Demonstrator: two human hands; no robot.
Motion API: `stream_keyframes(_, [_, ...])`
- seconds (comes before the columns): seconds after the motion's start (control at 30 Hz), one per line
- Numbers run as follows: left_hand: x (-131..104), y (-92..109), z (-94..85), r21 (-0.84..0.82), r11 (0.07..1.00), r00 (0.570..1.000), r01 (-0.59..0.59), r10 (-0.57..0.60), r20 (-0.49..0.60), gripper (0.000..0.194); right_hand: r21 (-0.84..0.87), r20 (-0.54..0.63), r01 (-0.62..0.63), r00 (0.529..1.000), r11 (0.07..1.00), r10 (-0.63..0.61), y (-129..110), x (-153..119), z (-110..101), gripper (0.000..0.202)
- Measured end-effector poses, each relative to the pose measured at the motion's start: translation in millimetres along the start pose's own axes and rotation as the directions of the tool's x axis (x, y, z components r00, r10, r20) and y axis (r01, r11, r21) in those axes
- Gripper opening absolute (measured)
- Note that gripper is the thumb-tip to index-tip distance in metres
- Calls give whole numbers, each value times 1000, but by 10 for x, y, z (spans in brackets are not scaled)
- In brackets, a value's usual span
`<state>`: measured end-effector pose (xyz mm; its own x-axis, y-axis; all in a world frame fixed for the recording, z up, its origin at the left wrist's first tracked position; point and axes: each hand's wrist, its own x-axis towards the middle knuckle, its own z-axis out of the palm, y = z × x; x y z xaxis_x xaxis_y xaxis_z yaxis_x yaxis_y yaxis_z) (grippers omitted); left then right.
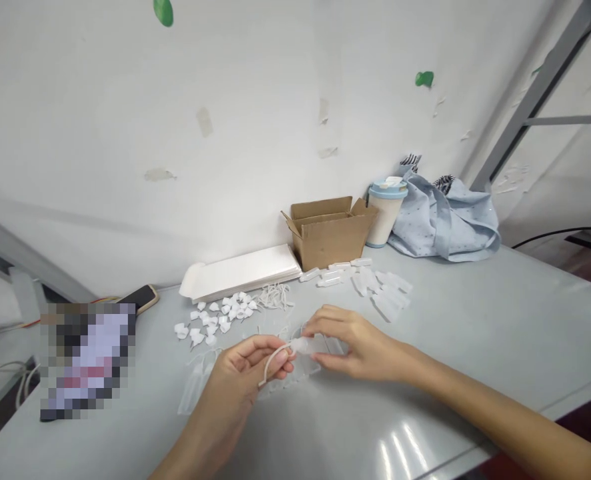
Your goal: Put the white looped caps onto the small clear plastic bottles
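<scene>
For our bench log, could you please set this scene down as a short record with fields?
left hand: pinching one end of a translucent piece, where a thin strand curves out
right hand: gripping the piece's body
loose parts: small white pieces beside tangled strands
cardboard box: open-topped, beside a white stack
right of box: lidded cup, then light-blue bag

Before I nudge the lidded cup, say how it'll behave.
The cup may tip easily, being tall and narrowing toward its base. Its round sides would probably let it roll once over. The lid hides the inside, so weight is uncertain.
</scene>
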<state>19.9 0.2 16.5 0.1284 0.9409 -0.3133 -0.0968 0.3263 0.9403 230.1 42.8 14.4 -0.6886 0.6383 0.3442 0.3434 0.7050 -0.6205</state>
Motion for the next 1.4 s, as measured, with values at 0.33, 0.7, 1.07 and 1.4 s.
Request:
stream_keyframes(0.33, [4, -37, 43, 86, 995, 999, -39, 42, -26, 29, -45, 2, 111, 994, 993, -111, -2, -12, 74, 25])
stream_keyframes(0.7, [2, -47, -8, 351, 895, 955, -276, 296, -2, 19, -329, -20, 155, 985, 932, -170, -71, -63, 187, 30])
stream_keyframes(1.07, [20, -152, -8, 229, 952, 979, -202, 202, 22, 22, -537, 18, 249, 959, 806, -284, -86, -79, 250, 42])
stream_keyframes(1.4, [50, -179, -43, 359, 877, 938, -321, 346, -9, 16, -413, -40, 222, 965, 883, -261, -56, -120, 338, 50])
